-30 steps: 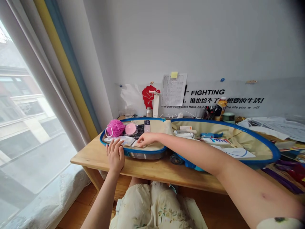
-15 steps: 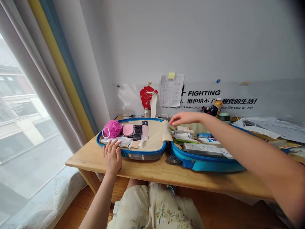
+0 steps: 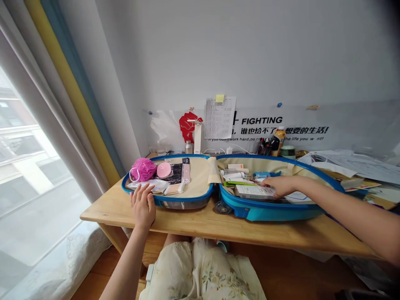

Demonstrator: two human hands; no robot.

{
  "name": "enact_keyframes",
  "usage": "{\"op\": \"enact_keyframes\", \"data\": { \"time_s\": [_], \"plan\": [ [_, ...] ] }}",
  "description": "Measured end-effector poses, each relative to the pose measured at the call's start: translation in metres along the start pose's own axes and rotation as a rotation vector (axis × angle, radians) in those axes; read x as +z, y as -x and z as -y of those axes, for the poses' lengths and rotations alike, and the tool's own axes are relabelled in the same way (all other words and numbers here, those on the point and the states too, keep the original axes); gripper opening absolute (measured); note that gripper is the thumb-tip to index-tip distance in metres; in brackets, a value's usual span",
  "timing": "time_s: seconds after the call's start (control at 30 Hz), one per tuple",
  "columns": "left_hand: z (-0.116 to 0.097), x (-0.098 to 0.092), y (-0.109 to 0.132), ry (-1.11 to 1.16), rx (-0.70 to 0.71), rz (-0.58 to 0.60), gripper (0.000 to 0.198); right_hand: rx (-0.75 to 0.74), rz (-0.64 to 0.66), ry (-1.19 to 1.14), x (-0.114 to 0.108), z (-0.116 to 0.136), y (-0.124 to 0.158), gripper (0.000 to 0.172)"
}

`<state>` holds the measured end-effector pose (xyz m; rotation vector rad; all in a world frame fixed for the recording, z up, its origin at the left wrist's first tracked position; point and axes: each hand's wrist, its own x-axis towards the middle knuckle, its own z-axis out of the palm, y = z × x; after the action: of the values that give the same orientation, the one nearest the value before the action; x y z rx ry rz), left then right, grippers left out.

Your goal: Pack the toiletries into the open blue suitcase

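Note:
A blue suitcase (image 3: 175,203) lies spread open on the wooden table, both halves facing up. My left hand (image 3: 143,207) rests on the front rim of its left half with the fingers stretched out, holding nothing. Near those fingertips are a clear plastic packet (image 3: 156,186) and a pack of cotton swabs (image 3: 174,188). Behind them sit a pink bath puff (image 3: 145,168), a round pink puff (image 3: 164,169) and a black packaged set (image 3: 176,173). Inside the right half, my right hand (image 3: 283,186) reaches down beside a white box (image 3: 251,191), fingers bent together. What they grip is hidden.
White tubes (image 3: 234,176), a green packet (image 3: 239,183) and a blue item (image 3: 265,174) lie in the right half. Behind the suitcase stand a drink bottle (image 3: 278,139) and a green-lidded jar (image 3: 287,151). Papers (image 3: 337,164) cover the table's right end.
My right hand has moved right and down, from above the suitcase's middle into its right half beside the white box. My left hand stays on the rim. The view has shifted slightly.

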<state>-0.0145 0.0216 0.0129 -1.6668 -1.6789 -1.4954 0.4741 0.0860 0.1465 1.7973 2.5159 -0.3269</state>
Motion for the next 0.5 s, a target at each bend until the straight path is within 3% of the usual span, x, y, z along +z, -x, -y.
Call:
{"op": "enact_keyframes", "data": {
  "time_s": [0.17, 0.33, 0.5],
  "plan": [
    [0.0, 0.0, 0.0, 0.005, -0.001, -0.006, 0.045, 0.056, 0.141, 0.008, 0.0, 0.006, 0.004, 0.043],
    [-0.001, 0.0, 0.0, 0.008, -0.003, -0.004, 0.045, 0.086, 0.136, 0.015, -0.007, 0.009, 0.011, 0.052],
    [0.0, 0.0, 0.0, 0.009, -0.005, -0.008, 0.045, 0.095, 0.102, -0.021, -0.03, 0.002, 0.016, 0.056]
  ]
}}
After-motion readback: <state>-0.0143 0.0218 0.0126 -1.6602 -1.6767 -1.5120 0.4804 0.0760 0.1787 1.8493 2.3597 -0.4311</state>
